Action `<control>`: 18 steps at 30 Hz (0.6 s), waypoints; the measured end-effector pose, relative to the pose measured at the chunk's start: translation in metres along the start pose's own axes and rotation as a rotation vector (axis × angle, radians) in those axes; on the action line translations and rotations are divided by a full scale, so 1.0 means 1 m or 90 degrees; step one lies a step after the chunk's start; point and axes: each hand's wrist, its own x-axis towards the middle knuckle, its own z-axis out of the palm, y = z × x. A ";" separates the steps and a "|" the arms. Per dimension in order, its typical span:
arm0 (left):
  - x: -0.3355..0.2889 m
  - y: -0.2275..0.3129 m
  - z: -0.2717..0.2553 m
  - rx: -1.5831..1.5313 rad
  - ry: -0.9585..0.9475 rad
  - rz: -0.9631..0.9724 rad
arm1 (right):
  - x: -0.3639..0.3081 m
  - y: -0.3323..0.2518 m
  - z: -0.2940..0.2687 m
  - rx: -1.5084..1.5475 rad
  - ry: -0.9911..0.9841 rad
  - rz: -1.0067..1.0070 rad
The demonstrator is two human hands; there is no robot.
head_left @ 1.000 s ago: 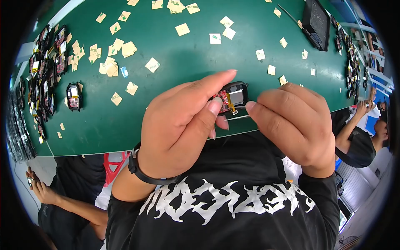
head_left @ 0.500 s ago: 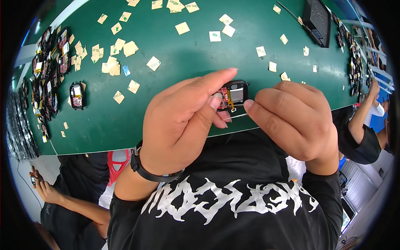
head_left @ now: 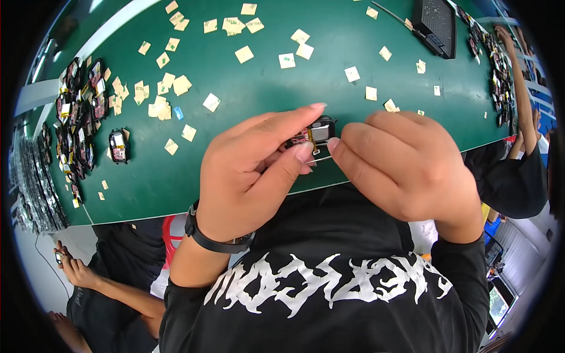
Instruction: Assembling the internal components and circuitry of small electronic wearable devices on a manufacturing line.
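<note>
My left hand (head_left: 253, 156) was clamped on a small black device (head_left: 322, 134) in front of my chest, just above the near edge of a green table (head_left: 259, 82). The device lay between my left thumb and fingers, toward the fingertip end of that hand. Its open face showed a red circuit board, partly behind my thumb, and a silver-grey rectangle to the right of it. A short yellow ribbon hung at the edge nearest me.

My right hand (head_left: 406, 165) was on the device's right side, its fingers bunched together and its thumb tip just beside the casing. Thumb and forefinger were pinched on what seemed to be a thin pale rod (head_left: 319, 159), though the fingers hid most of it; it pointed left, below the device, toward my left fingertips.

I wore a black wristband (head_left: 215, 238) on my left wrist. On the table to the left stood a similar open device (head_left: 119, 146) by itself, and beyond it a long heap of more devices (head_left: 76, 117). Cream paper squares (head_left: 244, 55) were scattered across the middle. A black tray (head_left: 436, 26) sat at the far right.
</note>
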 end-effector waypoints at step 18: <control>0.003 0.008 0.014 -0.021 0.121 -0.123 | -0.247 0.092 -0.045 -0.283 0.137 0.660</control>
